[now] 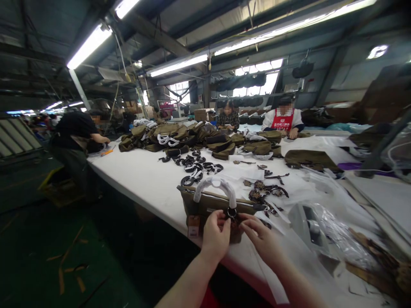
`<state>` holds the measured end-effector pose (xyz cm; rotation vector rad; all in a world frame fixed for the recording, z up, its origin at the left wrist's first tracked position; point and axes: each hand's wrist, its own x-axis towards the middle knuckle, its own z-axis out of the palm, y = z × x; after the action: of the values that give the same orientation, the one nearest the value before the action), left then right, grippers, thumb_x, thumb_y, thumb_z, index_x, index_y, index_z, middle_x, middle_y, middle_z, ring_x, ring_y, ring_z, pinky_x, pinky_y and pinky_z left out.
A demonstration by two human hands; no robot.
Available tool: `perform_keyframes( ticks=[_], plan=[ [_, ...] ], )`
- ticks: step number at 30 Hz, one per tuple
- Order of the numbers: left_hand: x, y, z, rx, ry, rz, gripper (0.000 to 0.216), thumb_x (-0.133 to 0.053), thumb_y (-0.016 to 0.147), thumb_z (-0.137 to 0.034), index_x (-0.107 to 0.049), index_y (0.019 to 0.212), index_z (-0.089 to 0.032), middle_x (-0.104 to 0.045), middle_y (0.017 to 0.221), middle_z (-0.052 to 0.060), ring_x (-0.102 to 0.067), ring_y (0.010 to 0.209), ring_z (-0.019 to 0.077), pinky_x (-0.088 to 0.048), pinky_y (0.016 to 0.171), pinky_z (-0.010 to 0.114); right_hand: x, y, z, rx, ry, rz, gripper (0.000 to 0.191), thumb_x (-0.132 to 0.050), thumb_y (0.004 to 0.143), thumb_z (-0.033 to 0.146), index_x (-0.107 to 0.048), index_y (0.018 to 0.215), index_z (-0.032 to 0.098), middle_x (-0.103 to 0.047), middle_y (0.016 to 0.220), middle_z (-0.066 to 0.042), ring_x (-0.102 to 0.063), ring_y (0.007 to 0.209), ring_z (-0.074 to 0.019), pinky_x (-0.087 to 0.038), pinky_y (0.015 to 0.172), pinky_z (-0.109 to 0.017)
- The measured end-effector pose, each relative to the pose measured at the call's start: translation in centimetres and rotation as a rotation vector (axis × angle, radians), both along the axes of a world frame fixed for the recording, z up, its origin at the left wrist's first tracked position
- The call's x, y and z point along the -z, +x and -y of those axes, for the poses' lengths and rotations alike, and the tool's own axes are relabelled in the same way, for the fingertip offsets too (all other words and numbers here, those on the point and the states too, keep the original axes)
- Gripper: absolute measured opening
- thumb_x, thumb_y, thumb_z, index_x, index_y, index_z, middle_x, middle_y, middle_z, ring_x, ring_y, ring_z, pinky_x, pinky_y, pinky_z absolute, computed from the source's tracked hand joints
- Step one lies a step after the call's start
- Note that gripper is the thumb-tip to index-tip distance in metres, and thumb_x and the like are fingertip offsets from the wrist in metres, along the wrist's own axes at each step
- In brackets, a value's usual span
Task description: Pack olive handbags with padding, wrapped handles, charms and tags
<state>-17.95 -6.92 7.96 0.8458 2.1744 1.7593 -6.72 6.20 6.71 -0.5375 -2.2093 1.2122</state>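
An olive handbag [205, 205] stands upright at the near edge of the white table, its arched handle [218, 185] wrapped in white. A metal ring [231, 212] shows at the right foot of the handle. Just below the ring, a small dark brown bag charm [235, 224] lies between my fingertips, partly hidden by them. My left hand [216, 234] pinches at its left side, against the bag's front. From the right, my right hand [257, 232] is closed in a pinch on the same charm. An orange-and-white tag [193, 226] hangs at the bag's left front.
Brown flower-patterned charms [261, 190] and wrapped black handles [192, 167] lie beyond the bag. Olive bags [173, 132] are heaped farther back. A grey tape dispenser [310, 226] and clear plastic [343, 235] are at right. Co-workers sit across the table; another person bends at left.
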Motion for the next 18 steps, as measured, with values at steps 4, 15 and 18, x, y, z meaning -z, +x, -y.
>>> perform_keyframes(
  ticks=[4, 15, 18],
  plan=[
    [0.0, 0.0, -0.9, 0.024, -0.103, 0.067, 0.025, -0.063, 0.081, -0.027, -0.064, 0.102, -0.014, -0.071, 0.091, 0.009, -0.065, 0.073, 0.0171, -0.051, 0.073, 0.03, 0.3, -1.8, 0.7, -0.054, -0.148, -0.023, 0.039, -0.056, 0.083, 0.056, -0.069, 0.076, 0.02, -0.072, 0.092, -0.01, -0.066, 0.088, -0.0247, -0.051, 0.08, -0.035],
    [0.9, 0.2, -0.1, 0.042, -0.113, -0.017, 0.024, -0.063, 0.08, -0.026, -0.063, 0.103, -0.017, -0.068, 0.103, 0.011, -0.063, 0.09, 0.0217, -0.047, 0.087, 0.035, -0.1, -1.0, 1.5, -0.094, -0.274, 0.019, 0.046, -0.057, 0.08, 0.064, -0.067, 0.08, 0.019, -0.074, 0.098, -0.01, -0.066, 0.091, -0.0255, -0.051, 0.083, -0.035],
    [0.8, 0.3, -0.2, 0.015, -0.168, -0.026, 0.027, -0.067, 0.076, -0.027, -0.061, 0.1, -0.017, -0.068, 0.098, 0.01, -0.061, 0.082, 0.0211, -0.046, 0.082, 0.036, -0.2, -1.0, 1.5, -0.089, -0.281, 0.009, 0.046, -0.056, 0.082, 0.063, -0.068, 0.083, 0.019, -0.073, 0.09, -0.008, -0.066, 0.082, -0.0238, -0.052, 0.078, -0.034]
  ],
)
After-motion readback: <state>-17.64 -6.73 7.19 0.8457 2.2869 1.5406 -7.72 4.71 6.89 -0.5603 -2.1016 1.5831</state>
